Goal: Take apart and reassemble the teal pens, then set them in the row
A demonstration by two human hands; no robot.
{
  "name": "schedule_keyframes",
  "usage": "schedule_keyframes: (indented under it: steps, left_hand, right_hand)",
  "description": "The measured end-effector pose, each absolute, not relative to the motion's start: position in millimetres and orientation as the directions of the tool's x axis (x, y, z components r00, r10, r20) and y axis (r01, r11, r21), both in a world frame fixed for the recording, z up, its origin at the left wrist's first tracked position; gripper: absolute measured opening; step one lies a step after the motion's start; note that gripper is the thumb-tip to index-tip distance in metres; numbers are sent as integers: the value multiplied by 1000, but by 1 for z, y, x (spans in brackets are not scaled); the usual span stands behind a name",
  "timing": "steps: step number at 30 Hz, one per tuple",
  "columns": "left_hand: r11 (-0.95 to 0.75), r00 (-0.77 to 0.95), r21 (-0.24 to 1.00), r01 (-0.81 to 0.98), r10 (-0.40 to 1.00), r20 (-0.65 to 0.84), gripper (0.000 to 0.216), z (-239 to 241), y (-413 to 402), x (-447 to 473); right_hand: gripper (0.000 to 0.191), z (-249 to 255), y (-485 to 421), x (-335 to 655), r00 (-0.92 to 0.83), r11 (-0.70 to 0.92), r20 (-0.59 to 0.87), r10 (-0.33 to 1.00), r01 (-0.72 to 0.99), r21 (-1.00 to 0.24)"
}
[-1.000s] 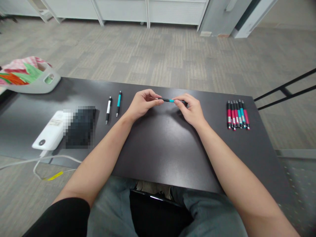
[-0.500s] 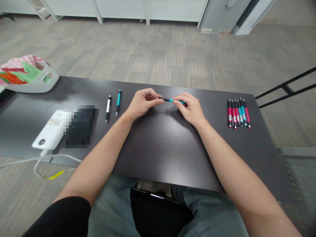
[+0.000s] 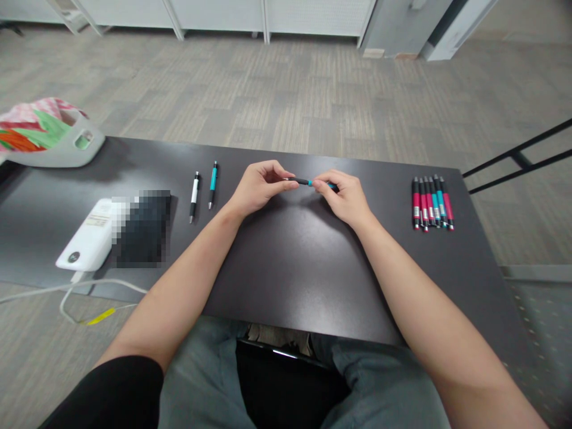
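Note:
A teal pen with a black grip point(image 3: 301, 181) is held level between my two hands, just above the dark table point(image 3: 295, 262). My left hand point(image 3: 261, 186) pinches it near the tip with thumb and fingers. Closed around the teal barrel end is my right hand point(image 3: 343, 195), which covers most of that part. To the left of my hands lie a white pen point(image 3: 195, 195) with a black grip and a teal pen point(image 3: 213, 185), side by side and apart. Several pink and teal pens point(image 3: 432, 202) lie in a row at the right.
A white power bank point(image 3: 87, 238) with a cable point(image 3: 111, 281) lies at the left beside a blurred-out dark object point(image 3: 145, 229). A light basket point(image 3: 67, 152) of colourful cloth stands at the far left corner. Black metal bars point(image 3: 521, 159) rise past the right edge.
My right fingers have shifted slightly toward the left along the pen, so less of its teal barrel shows between the hands. Both hands keep hold of it.

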State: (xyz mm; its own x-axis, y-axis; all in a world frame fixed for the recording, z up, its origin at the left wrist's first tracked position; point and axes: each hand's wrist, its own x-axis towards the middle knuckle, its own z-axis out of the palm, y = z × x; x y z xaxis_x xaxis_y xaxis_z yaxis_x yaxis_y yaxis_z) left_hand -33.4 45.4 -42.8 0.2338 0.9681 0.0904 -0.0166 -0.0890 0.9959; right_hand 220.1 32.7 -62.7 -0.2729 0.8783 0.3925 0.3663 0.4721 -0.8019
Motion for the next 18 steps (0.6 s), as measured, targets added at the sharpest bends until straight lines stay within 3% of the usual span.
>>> schedule_keyframes:
  steps: [9, 14, 18]
  left_hand:
    - [-118, 224, 992, 37, 969, 107, 52, -41, 46, -37]
    - [-127, 235, 990, 64, 966, 109, 52, -39, 44, -38]
    - [-117, 231, 991, 64, 968, 99, 51, -38, 45, -37]
  right_hand:
    - [37, -64, 29, 219, -260, 449, 378, 888, 314, -837]
    - [54, -60, 30, 219, -295, 444, 350, 889, 369, -817]
    - [46, -61, 28, 218, -259, 407, 330, 908, 352, -843]
